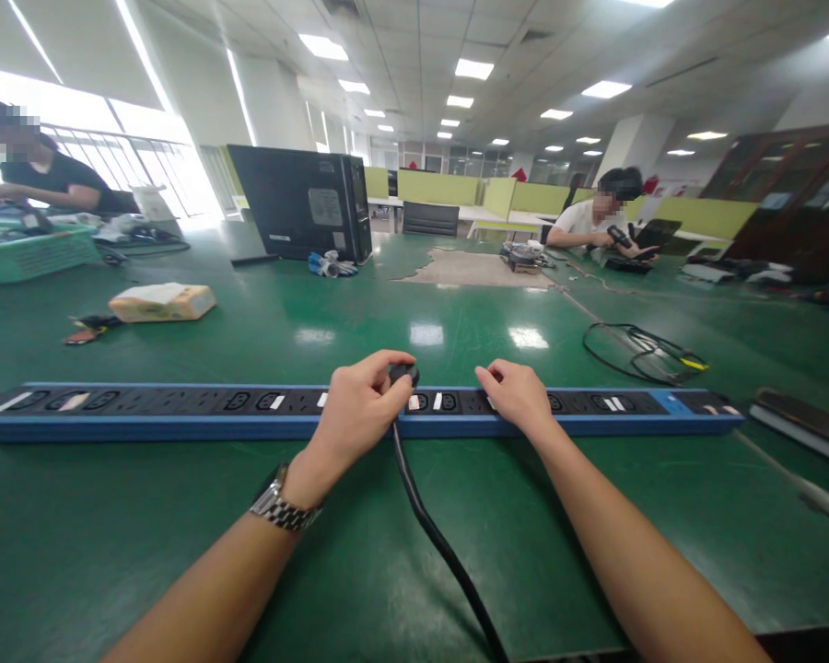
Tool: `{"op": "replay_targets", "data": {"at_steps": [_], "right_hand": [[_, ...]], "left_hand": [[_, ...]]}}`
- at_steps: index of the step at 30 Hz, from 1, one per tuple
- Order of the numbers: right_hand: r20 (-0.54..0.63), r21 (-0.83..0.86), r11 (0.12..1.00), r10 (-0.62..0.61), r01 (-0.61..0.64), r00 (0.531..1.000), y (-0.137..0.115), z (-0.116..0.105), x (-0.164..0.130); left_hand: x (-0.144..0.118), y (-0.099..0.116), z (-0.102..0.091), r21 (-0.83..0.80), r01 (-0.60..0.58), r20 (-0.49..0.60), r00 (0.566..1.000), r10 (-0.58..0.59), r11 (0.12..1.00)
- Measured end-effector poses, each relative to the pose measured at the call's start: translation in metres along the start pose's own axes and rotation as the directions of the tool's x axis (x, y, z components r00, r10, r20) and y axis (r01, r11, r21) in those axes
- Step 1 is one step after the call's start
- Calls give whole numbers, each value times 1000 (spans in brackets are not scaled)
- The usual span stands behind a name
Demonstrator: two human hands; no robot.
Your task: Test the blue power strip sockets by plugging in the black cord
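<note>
- Long blue power strip [180, 414] lies flat across the green table [414, 552], running nearly edge to edge of the view; its right end stops just short of a dark flat bar [801, 419].
- Open room: bare table between the strip and the person, crossed only by the black cable [442, 543], which runs from the plug toward the near table edge.
- Beyond the strip: clear stretch of table up to a tissue pack [162, 302] at left, a coiled black wire [639, 354] at right, and a black computer case [304, 203] further back.
- Left hand [359, 414]: fingers curled tight around the black plug [404, 375], thumb and forefinger pinching it. The plug sits at a socket about mid-strip; cannot tell how deep it is seated.
- Left wrist carries a metal watch [283, 505].
- Right hand [518, 396]: fingers bent down, resting on top of the strip just right of the plug, pressing on it rather than gripping anything.
- Two other people sit well apart at far left [41, 175] and far right [594, 221], each busy with their own things.
</note>
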State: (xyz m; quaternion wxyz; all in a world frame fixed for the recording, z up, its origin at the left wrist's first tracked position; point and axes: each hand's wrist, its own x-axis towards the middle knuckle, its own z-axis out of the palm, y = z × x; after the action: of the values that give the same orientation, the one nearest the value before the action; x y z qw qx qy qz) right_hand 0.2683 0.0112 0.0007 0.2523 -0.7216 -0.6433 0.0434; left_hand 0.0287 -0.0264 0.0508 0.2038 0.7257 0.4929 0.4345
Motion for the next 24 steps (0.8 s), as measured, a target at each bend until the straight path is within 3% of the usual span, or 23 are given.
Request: {"op": "replay_targets", "data": {"at_steps": [5,9,17,24], "right_hand": [[-82,340,940,38,-7,996,10,1,5],[-111,475,880,36,21,993,14,2,6],[-144,465,882,-3,71,990,9,-1,3],[-199,436,863,-183,255,963,2,-2,-10]], "left_hand": [[9,14,45,-101,1,207,978,20,995],[15,14,74,-135,43,292,956,-2,990],[17,22,82,-100,1,278,960,27,995],[18,16,100,-85,-27,179,983,42,996]]}}
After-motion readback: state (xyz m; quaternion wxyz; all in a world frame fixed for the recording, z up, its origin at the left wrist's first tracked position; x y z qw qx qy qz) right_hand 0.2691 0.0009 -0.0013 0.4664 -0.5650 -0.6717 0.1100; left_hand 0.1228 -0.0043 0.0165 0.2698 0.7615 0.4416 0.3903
